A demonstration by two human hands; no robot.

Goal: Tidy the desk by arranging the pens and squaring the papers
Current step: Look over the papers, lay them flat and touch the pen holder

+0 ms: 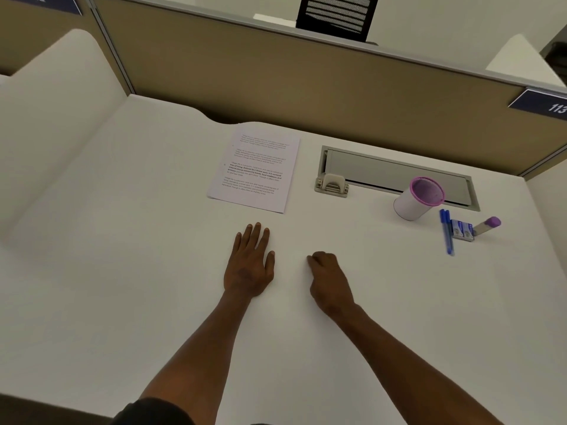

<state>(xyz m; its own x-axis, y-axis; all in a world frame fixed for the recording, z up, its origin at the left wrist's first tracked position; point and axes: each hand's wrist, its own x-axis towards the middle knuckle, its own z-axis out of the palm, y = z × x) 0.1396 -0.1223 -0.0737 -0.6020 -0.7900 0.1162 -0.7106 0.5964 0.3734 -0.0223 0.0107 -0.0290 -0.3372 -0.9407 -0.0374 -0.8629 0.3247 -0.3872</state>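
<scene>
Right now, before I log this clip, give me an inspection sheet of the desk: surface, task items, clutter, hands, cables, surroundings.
Surface: white desk, with a grey cable hatch set into it.
Task items: papers lie in one stack, slightly askew; two blue pens lie side by side, right of the pink-rimmed cup.
Clutter: small blue box and purple-capped tube beside the pens.
Hands: left hand flat on the desk; right hand curled, holding nothing.
Cables: nothing seen.
Surroundings: tan partition, number plate, black chair beyond.
</scene>
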